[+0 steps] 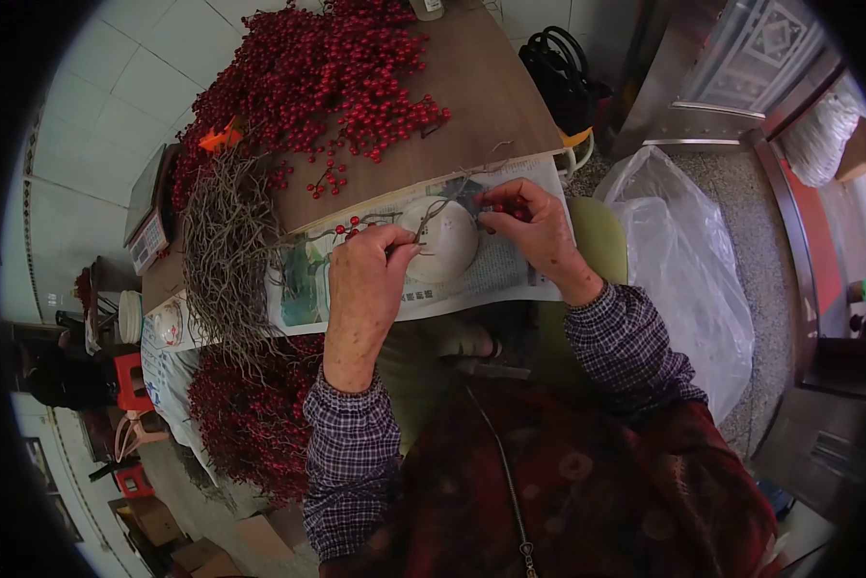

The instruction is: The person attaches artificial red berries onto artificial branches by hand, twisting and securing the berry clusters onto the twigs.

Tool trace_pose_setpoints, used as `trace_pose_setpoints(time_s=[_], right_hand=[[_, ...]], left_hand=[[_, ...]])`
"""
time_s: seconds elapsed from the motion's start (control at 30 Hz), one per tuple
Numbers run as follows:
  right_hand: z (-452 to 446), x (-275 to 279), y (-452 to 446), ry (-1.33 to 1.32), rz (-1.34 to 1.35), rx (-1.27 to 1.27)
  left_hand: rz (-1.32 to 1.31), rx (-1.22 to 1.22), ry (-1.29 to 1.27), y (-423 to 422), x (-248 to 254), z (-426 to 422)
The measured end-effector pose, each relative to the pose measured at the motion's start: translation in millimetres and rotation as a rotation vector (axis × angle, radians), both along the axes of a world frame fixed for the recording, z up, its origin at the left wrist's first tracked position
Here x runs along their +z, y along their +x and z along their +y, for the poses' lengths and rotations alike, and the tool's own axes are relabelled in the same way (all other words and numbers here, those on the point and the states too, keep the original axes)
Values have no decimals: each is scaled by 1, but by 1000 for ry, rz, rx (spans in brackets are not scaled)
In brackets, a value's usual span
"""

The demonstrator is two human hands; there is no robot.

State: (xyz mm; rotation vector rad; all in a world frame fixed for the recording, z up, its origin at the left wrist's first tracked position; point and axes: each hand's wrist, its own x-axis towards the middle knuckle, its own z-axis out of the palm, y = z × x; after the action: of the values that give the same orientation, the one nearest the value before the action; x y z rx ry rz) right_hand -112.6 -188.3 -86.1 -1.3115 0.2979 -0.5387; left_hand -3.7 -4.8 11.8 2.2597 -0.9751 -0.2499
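Over the newspaper (510,265) on the table, my left hand (367,279) pinches a thin brown twig (427,220) between thumb and fingers. The twig crosses above a round white object (444,252). Right of that object, my right hand (539,226) has its fingers closed around red berries (518,206). A few more red berries (348,227) show just above my left hand. Bare brown twigs (228,250) lie in a tangled bundle to the left.
A large heap of red berry stems (307,77) covers the back of the wooden table (462,106). More berry stems (254,414) sit below its left edge. A scale (150,231) stands at left, a clear plastic bag (683,279) at right.
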Motion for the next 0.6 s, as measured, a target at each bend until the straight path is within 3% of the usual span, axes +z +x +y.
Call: trace_pose_setpoints(time_s=[0.03, 0.1, 0.37, 0.6], right_hand=[[0, 0, 0, -42, 16, -3], [-1, -1, -1, -83, 30, -9], [-5, -10, -1, -363, -65, -21], [-4, -1, -2, -46, -7, 4]], left_hand=[[-2, -3, 5, 0, -1, -1], [-256, -73, -20, 1, -3, -6], [-456, -185, 176, 11, 0, -24], [-597, -269, 178, 11, 0, -33]])
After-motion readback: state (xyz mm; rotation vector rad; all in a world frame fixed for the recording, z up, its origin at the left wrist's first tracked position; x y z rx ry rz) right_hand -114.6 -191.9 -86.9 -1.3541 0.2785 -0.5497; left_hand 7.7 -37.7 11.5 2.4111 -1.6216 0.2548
